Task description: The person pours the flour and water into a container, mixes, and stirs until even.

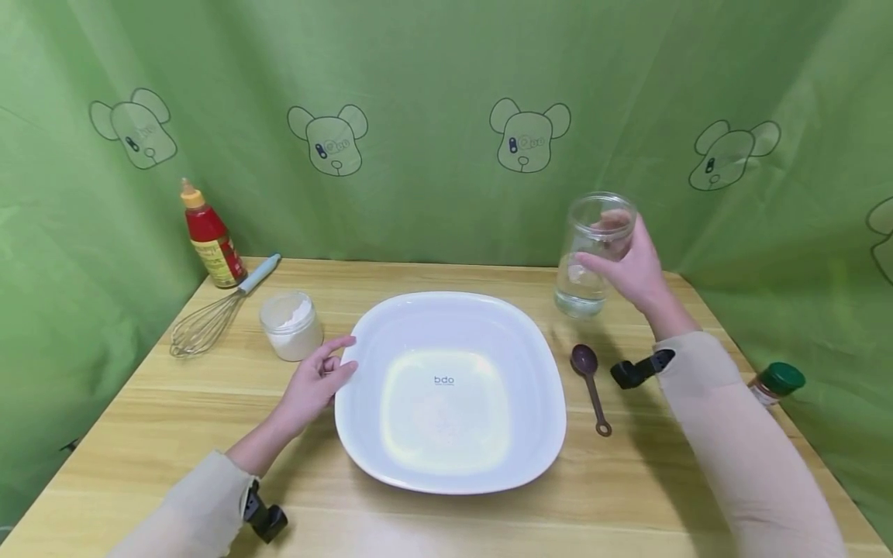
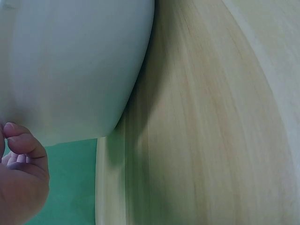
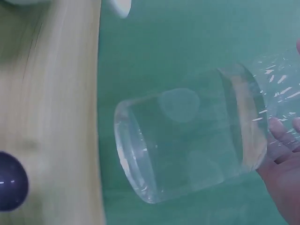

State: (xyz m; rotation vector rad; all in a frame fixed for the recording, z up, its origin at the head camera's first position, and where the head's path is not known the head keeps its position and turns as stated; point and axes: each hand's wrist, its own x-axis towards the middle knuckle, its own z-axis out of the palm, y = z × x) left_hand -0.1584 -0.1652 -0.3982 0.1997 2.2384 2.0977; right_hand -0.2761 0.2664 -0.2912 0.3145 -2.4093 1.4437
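Observation:
My left hand (image 1: 312,387) holds the left rim of a wide white basin (image 1: 446,484), its thumb and index finger at the edge. In the left wrist view, the curled fingers of that hand (image 2: 23,176) lie against the basin's outer wall (image 2: 79,70). A clear glass jar (image 1: 582,283), partly filled with water, is gripped near its upper part by my right hand (image 1: 638,267). The right wrist view shows the jar (image 3: 187,140) raised off the table and slightly tilted. A faint pale patch lies on the basin's bottom.
A brown measuring spoon (image 1: 591,387) lies right of the basin. To the left are a jar of white powder (image 1: 293,333), a whisk (image 1: 216,314) and a red sauce bottle (image 1: 215,244). A green-capped jar (image 1: 780,380) is at the right edge. A green curtain (image 1: 432,209) hangs behind.

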